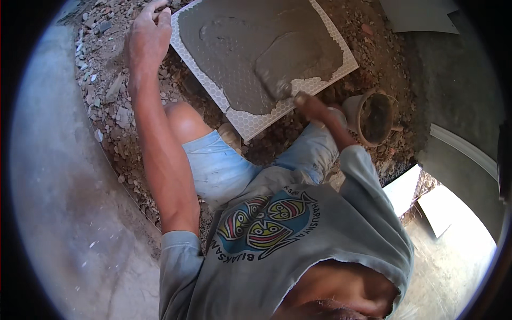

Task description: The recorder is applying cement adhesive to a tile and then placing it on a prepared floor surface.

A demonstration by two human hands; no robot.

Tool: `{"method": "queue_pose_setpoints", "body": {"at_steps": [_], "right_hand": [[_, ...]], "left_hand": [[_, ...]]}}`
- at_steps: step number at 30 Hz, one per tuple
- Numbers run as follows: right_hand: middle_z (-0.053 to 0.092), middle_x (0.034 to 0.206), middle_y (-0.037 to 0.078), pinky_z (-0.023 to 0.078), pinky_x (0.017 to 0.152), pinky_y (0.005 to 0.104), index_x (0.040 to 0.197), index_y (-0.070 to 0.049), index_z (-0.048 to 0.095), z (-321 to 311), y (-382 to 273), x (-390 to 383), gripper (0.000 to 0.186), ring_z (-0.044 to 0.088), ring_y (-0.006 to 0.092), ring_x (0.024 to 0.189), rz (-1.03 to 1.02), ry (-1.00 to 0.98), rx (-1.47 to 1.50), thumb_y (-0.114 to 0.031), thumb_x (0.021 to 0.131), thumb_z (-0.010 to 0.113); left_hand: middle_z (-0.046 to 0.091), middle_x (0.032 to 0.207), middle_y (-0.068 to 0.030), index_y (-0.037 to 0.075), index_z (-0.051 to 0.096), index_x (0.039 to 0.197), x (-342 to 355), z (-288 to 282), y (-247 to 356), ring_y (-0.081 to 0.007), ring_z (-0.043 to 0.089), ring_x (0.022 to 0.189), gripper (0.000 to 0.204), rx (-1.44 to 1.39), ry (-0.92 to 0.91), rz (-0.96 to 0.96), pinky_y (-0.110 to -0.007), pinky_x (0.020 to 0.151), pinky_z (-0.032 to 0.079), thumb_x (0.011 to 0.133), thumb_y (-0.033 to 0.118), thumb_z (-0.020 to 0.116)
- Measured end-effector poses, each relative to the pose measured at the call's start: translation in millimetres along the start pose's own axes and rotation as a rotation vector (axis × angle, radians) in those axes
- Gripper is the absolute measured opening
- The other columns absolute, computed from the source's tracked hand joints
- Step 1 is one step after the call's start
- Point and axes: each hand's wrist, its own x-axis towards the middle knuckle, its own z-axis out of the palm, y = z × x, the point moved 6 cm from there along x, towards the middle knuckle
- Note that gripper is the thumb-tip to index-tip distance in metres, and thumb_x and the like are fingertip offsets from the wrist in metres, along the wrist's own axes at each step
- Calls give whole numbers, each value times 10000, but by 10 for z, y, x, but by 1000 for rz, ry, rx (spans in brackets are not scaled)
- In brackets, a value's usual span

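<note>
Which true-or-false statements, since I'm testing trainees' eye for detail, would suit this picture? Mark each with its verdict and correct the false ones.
1. The left hand is by the left edge of the tile. True.
2. The right hand holds a tool at the grey paste. True.
3. The paste covers the tile right out to every edge. False: bare patterned strips show along the edges.
4. The bucket stands to the left of the tile. False: the bucket is to its right.
5. Loose rubble lies beside the tile. True.
</note>
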Motion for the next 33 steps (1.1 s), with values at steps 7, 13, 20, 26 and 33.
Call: {"method": "queue_pose_setpoints", "body": {"at_steps": [7, 13, 20, 26, 33], "right_hand": [[647, 880, 242, 492, 733, 499, 1098, -131, 546, 263, -184, -377, 397, 619, 432, 867, 30, 108, -264, -453, 867, 569], [649, 813, 232, 511, 684, 471, 1020, -39, 554, -233, 1217, -228, 392, 644, 396, 775, 69, 433, -341, -399, 869, 590], [623, 688, 172, 517, 486, 385, 943, 30, 531, 1573, -26, -470, 217, 649, 251, 590, 306, 416, 493, -174, 885, 574], [625, 888, 285, 507, 691, 512, 1070, -23, 477, 646, -685, -561, 377, 635, 426, 792, 226, 304, 84, -331, 881, 586], [634, 932, 269, 492, 769, 519, 1138, -78, 464, -32, -328, -3, 421, 620, 424, 906, 216, 258, -223, -377, 859, 563]], "left_hand": [[694, 975, -110, 147, 618, 1175, 115, 371, 64, -295, 644, 913, 331, -15, -70, -2, -383, 824, 480, 894, 300, 536], [686, 1003, -124, 160, 621, 1167, 102, 412, 112, -331, 633, 940, 323, -25, -89, -21, -409, 836, 481, 891, 304, 533], [677, 1028, -141, 158, 619, 1161, 219, 555, 350, -362, 624, 965, 307, -73, -108, 20, -434, 849, 482, 908, 296, 513], [669, 1052, -143, 140, 621, 1149, 199, 456, 595, -367, 621, 969, 300, -70, -130, 36, -438, 849, 475, 908, 281, 511], [667, 1058, -149, 128, 619, 1162, 157, 468, 404, -353, 624, 978, 305, -94, -135, -4, -432, 848, 476, 908, 260, 512]]}}
